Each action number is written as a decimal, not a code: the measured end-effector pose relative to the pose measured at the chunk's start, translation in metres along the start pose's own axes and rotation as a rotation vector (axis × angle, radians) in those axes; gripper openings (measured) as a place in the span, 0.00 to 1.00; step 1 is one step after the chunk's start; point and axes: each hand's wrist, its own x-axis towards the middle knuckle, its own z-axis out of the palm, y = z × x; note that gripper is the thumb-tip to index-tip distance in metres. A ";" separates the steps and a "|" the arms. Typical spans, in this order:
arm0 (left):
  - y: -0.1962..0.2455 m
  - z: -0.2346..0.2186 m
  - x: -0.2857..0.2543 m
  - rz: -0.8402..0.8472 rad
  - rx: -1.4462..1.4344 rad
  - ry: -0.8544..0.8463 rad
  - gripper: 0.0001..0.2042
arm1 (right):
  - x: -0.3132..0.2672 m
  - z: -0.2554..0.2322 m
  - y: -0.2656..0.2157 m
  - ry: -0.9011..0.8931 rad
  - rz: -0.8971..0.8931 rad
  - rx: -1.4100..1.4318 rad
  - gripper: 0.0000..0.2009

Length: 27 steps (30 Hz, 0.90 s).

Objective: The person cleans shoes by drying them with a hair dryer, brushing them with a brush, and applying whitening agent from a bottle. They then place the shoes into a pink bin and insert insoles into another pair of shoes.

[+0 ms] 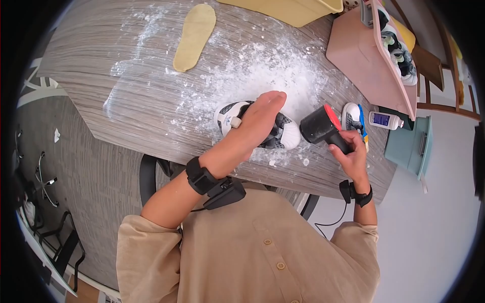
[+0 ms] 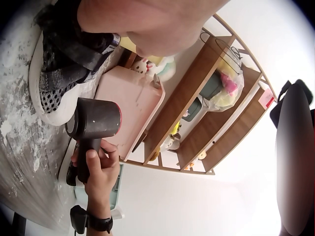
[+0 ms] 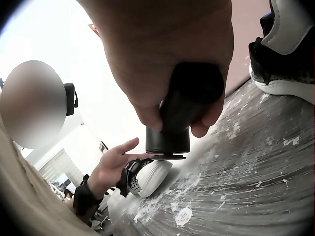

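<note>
A black, white and grey sneaker (image 1: 289,134) sits on the powder-dusted table, its white toe to the right. Lying across the sneaker's top, my left hand (image 1: 257,118) has its fingers extended; the right wrist view shows the thumb raised away from the shoe (image 3: 153,178). My right hand (image 1: 355,154) grips the handle of a black hair dryer (image 1: 316,126) with a red rim at its back. The dryer's front end faces the sneaker's toe, close to it. In the left wrist view the dryer (image 2: 96,118) overlaps the toe's edge.
White powder (image 1: 273,68) covers much of the wooden table (image 1: 146,121). A yellowish insole (image 1: 194,38) lies toward the back. To the right stand another sneaker (image 1: 349,117), a white bottle (image 1: 385,120), a pink bin (image 1: 361,65) holding shoes and a teal bin (image 1: 411,146). A yellow bin (image 1: 288,9) stands behind.
</note>
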 end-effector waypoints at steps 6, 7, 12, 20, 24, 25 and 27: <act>-0.004 -0.002 0.003 0.015 0.018 -0.017 0.29 | 0.000 0.005 -0.001 0.035 -0.049 -0.011 0.18; -0.003 -0.002 0.002 0.006 0.025 -0.013 0.29 | -0.002 0.004 0.000 0.032 -0.041 -0.005 0.18; -0.002 0.000 0.002 -0.006 0.031 0.008 0.29 | -0.008 0.002 -0.001 0.046 -0.048 -0.016 0.18; -0.005 -0.001 0.003 0.009 0.004 -0.007 0.30 | -0.002 0.007 -0.012 0.046 -0.223 -0.193 0.21; -0.006 -0.002 0.005 0.006 0.012 -0.018 0.30 | -0.007 0.003 -0.008 0.047 -0.318 -0.226 0.22; -0.006 -0.002 0.004 0.005 0.015 -0.017 0.30 | -0.008 0.002 -0.007 0.057 -0.315 -0.245 0.22; -0.005 -0.002 0.004 0.009 0.017 -0.010 0.30 | -0.012 0.001 -0.005 0.078 -0.308 -0.282 0.23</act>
